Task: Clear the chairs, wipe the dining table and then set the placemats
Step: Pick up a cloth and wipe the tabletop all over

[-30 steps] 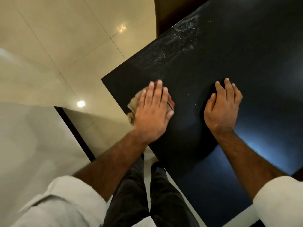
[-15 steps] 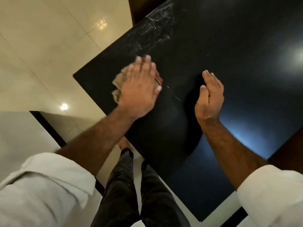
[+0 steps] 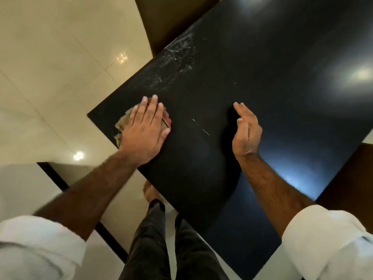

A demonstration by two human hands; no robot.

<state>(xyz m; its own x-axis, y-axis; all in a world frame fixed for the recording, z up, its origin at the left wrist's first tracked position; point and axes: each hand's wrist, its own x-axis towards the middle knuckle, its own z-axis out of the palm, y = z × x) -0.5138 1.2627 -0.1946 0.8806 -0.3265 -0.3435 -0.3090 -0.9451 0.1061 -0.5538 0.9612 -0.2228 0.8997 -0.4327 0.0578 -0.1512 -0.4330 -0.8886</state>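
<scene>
Cloth pressed flat at tabletop corner

The left hand (image 3: 143, 130) lies palm down, fingers spread, pressing a beige cloth (image 3: 122, 126) onto the black tabletop (image 3: 262, 67) near its left corner; nothing is gripped. A red patch of the cloth shows by the thumb. The right hand (image 3: 246, 132) stands on edge, open and empty, fingers together, near the left. White scuffs (image 3: 177, 55) mark the surface beyond the cloth. A brown chair (image 3: 167, 21) stands against the far edge. Pale tiled floor (image 3: 50, 67) surrounds. No placemats visible.
</scene>
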